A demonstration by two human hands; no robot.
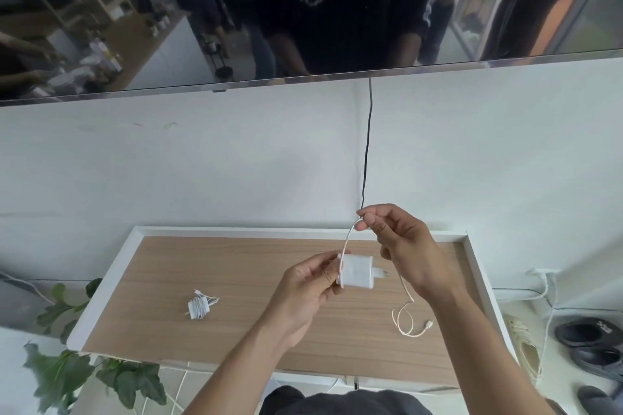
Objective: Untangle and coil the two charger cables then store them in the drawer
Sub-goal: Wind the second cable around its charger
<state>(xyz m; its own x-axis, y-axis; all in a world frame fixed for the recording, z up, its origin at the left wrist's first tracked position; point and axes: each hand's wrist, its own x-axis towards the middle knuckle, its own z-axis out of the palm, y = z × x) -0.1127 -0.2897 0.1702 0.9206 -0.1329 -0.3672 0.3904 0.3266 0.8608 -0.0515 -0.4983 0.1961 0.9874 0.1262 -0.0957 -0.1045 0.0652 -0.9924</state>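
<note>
Tension matters: my left hand (303, 293) grips the adapter (357, 271), my right hand (401, 246) pinches the cable (348, 240). I'd lay snug, even turns.

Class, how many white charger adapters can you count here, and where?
2. One charger adapter is gripped by the left hand; the cable-wrapped charger lies on the wooden tabletop, further left. Others may be hidden.

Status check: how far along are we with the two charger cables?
Done: one coiled charger lies on the wooden tabletop. In hand: the left hand grips the second adapter while the right hand pinches its cable, whose tail loops loose on the tabletop. Left: finish that coil and store both; no drawer is in view.
</note>
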